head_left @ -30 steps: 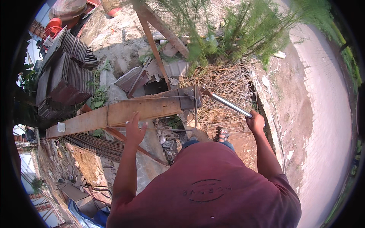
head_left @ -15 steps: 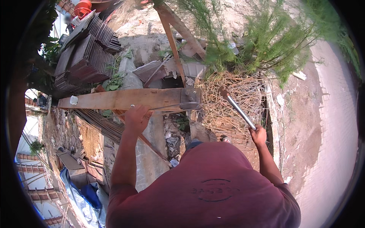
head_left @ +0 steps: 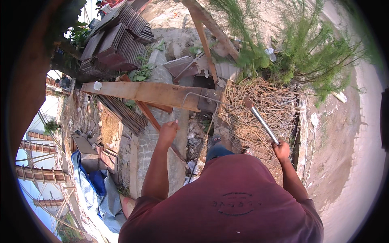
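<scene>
My left hand [head_left: 168, 131] is closed on one end of a thin bent steel rod [head_left: 181, 106]. The rod rises, turns across the right end of a wooden beam [head_left: 150, 93], then runs back down towards my legs. My right hand [head_left: 281, 150] grips the lower end of a silvery metal bar tool [head_left: 263, 124], which has a rusty brown head. This tool is tilted up and left over a large heap of bent, rusty steel rods [head_left: 239, 127]. Small bolts or pins seem to stand on the beam's dark end plate [head_left: 208, 101].
A bundle of straight rods [head_left: 123, 115] lies beneath the beam. Stacked ridged tiles [head_left: 117, 48] stand far left, with a blue tarp [head_left: 97, 182] nearer. Leaning timbers [head_left: 206, 52] and a feathery green shrub [head_left: 308, 56] are ahead. My sandalled foot [head_left: 214, 139] stands beside the heap.
The rod, blurred along the beam before, now shows as a bent shape lifted above the beam's end. My right hand still holds the bar tool. The whole view has shifted.
</scene>
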Motion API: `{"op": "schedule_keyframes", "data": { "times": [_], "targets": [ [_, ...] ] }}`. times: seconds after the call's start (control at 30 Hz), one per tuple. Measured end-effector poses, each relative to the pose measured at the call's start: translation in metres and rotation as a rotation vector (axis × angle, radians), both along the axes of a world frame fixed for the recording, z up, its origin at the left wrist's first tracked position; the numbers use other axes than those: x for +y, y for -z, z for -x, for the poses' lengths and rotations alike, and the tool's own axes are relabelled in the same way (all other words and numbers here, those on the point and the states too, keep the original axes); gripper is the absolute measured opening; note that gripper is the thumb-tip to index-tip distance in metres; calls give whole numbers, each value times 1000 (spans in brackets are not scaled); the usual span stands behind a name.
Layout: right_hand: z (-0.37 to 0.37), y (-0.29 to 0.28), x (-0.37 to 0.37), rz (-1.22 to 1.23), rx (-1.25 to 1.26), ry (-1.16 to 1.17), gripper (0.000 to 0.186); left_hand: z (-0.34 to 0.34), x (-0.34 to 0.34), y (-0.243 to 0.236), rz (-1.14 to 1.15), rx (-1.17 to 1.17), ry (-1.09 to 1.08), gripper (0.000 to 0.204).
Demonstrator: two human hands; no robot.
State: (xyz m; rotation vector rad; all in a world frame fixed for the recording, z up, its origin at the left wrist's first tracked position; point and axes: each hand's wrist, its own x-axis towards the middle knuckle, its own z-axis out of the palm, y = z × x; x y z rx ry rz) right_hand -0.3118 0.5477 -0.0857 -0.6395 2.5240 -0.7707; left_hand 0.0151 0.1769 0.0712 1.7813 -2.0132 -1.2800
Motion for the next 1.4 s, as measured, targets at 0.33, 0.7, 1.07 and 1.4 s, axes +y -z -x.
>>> {"op": "schedule_keyframes", "data": {
  "times": [0.33, 0.7, 1.07, 1.4],
  "targets": [
    [-1, -14, -3, -6, -24, -44, 36, -14, -50, 39, -265, -33, 35, 44],
    [-4, -110, -2, 4, -109, -407, 40, -21, -38, 65, 252, -74, 124, 47],
    [-1, -122, -4, -62, 114, -452, 43, -26, -49, 63, 325, -50, 175, 46],
    [-43, -180, -108, 12, 11, -550, 39, -31, -60, 72, 83, -24, 38, 45]
  ]
}}
